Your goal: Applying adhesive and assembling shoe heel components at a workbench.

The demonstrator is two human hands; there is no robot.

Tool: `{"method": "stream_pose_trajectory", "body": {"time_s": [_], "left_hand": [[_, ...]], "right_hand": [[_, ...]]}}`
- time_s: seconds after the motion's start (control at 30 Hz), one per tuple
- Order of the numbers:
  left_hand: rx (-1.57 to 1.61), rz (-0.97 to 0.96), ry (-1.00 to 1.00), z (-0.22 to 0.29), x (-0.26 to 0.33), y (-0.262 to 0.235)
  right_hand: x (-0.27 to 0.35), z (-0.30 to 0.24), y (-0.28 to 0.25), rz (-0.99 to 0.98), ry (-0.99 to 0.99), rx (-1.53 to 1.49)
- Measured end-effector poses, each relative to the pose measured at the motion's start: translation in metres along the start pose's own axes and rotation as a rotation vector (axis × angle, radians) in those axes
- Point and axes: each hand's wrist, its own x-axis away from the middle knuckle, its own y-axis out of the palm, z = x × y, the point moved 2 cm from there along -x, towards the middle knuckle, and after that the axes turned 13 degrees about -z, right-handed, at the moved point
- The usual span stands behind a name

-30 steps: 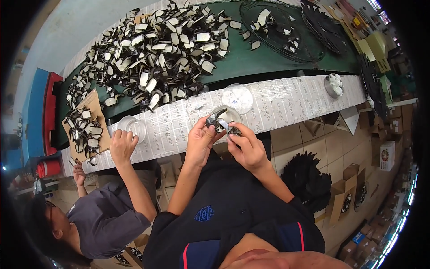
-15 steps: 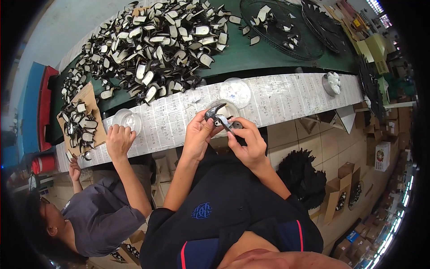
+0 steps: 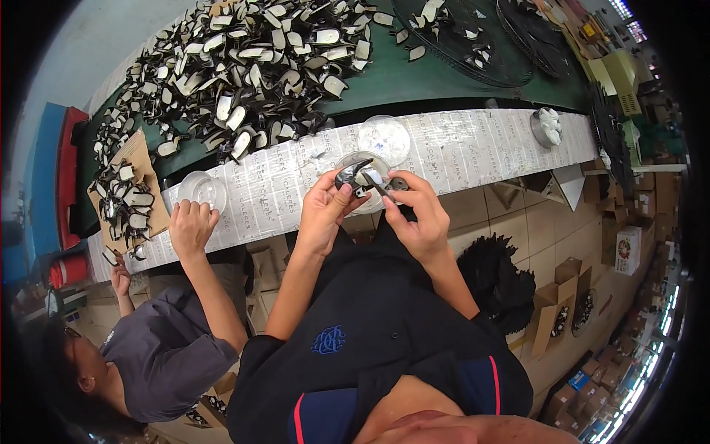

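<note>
My left hand (image 3: 324,211) is closed on a glossy black curved shoe part (image 3: 347,175) with a whitish patch on its inner side. In my right hand (image 3: 423,216), fingers and thumb pinch a slim dark tool (image 3: 378,184), its tip against the part's whitish area. A dark rounded piece (image 3: 398,183) shows by my right fingers; what it belongs to is unclear. Both hands are over a clear round bowl (image 3: 353,156) at the table's near edge, partly hidden by them. Just behind it is another clear tub (image 3: 384,139) with white contents.
A large heap of black-and-white shoe parts (image 3: 244,66) covers the green bench's left. Round black trays (image 3: 473,52) lie at far right. A metal cup (image 3: 546,127) holds white pieces. At left, a co-worker's hand (image 3: 194,226) is beside a clear bowl (image 3: 203,191) and part-laden cardboard (image 3: 140,152).
The view has shifted slightly. My right hand has turned the slim tool and brought it up against the shoe part's whitish area. My left hand still holds the part.
</note>
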Motion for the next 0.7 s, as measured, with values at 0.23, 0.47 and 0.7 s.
{"method": "stream_pose_trajectory", "body": {"time_s": [0.23,0.47,0.7], "left_hand": [[-0.067,0.053,-0.038,0.002,-0.001,0.006],[-0.098,0.060,-0.026,0.001,-0.002,0.004],[-0.113,0.075,-0.023,0.002,-0.003,0.003]], "right_hand": [[-0.004,-0.003,0.004,-0.054,0.041,-0.016],[-0.004,0.005,0.007,-0.064,0.064,0.000],[-0.008,0.008,0.003,0.023,0.027,0.132]]}}
